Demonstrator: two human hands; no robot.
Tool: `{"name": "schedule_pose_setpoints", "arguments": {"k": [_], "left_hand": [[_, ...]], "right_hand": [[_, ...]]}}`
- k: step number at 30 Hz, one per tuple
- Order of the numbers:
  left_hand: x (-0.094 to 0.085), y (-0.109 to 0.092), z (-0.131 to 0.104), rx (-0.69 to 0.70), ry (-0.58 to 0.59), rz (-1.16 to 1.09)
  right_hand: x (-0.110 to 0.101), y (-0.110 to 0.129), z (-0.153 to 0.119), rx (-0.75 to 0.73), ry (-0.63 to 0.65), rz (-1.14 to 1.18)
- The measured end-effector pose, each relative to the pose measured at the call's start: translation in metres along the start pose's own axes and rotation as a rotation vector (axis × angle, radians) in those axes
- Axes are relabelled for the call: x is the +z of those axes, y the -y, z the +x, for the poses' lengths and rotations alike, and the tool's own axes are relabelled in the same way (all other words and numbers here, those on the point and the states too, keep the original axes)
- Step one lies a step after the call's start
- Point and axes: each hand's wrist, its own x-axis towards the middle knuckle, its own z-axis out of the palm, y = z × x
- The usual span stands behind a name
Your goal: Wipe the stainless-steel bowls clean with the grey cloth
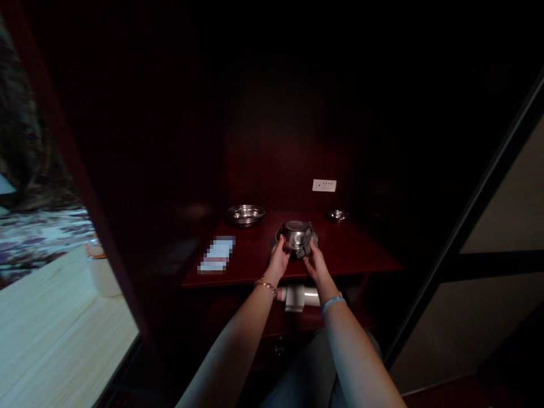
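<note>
A shiny metal bowl (293,231) is held bottom up above the front part of the dark red shelf (255,266). My left hand (279,259) grips its rim on the left, thumb along the side. A grey cloth (306,242) is pressed against the right side of the bowl by my right hand (314,259), fingers closed on it. The fingers under the bowl are partly hidden. Behind, on the left, rests a wider metal dish (245,213), maybe several stacked. A small metal bowl (338,216) sits at the back right.
A blurred-out white and red item (217,255) lies at the shelf's left front. A white socket panel (324,185) is on the back wall. Below are a pale roll-shaped object (312,296) and a drawer handle (279,345). At left stands a light wooden table (55,328) with a white container (104,275).
</note>
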Motion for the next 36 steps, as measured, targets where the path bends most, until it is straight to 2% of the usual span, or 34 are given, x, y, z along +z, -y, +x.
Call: {"name": "schedule_pose_setpoints", "arguments": {"k": [4, 9, 14, 22, 30, 36], "left_hand": [[0.005, -0.001, -0.008, -0.026, 0.121, 0.106], [0.009, -0.003, -0.017, -0.032, 0.181, 0.224], [0.007, -0.001, -0.015, -0.046, 0.171, 0.278], [0.003, 0.002, -0.007, -0.040, 0.162, 0.156], [0.007, 0.003, -0.012, -0.003, 0.189, 0.351], [0.009, 0.006, -0.013, 0.027, 0.242, 0.393]], "right_hand": [[-0.002, 0.001, 0.002, -0.023, -0.020, 0.029], [-0.006, 0.001, 0.003, -0.065, -0.026, 0.026], [-0.008, 0.002, 0.004, -0.086, -0.013, 0.020], [-0.005, 0.001, 0.003, -0.058, -0.006, -0.018], [-0.004, 0.004, 0.001, -0.095, -0.071, 0.062], [-0.005, 0.005, 0.001, -0.138, -0.112, 0.080]]}}
